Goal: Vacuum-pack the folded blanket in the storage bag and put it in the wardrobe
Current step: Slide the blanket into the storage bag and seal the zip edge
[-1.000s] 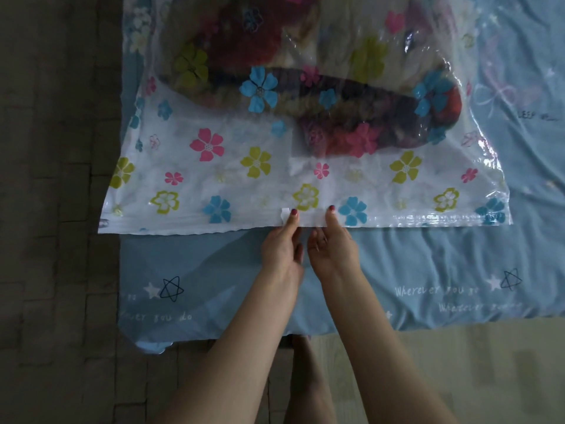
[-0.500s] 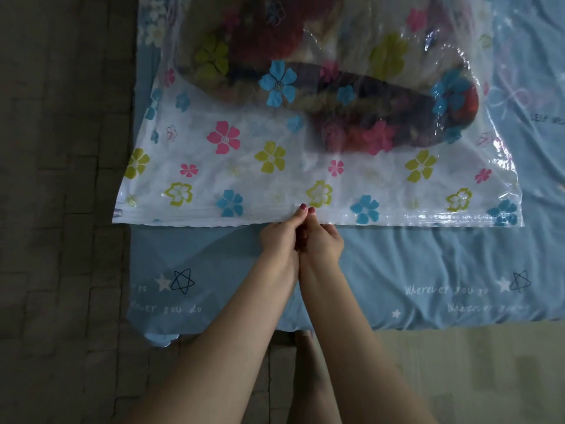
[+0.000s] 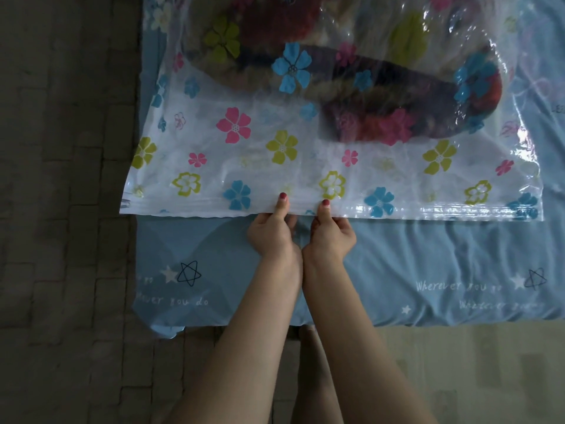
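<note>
Nearest the camera, two bare forearms reach forward side by side from 6 o'clock, wrists almost touching. The left hand (image 3: 272, 232) and right hand (image 3: 331, 235) each pinch the near edge of the storage bag (image 3: 244, 166), thumbs on top with the other fingers curled beneath. So each grip is clenched on the plastic, just beside the other at the middle of that edge. Holding it there, on the zip seal strip (image 3: 428, 211) that runs from 9 o'clock to 3 o'clock, looks like the start of pressing the closure shut outward from the centre, though how much of it is already sealed cannot be told.

The bag lies flat on a blue bedsheet (image 3: 412, 261) printed with stars and lettering, which gives a firm bed surface to press against. Further out, towards 12 o'clock, the folded blanket (image 3: 382, 96) sits inside the clear flowered plastic, dark and multicoloured, well back from the opening so the seal stays free. The plastic above it is puffed and wrinkled, so the air seems not yet drawn out.
</note>
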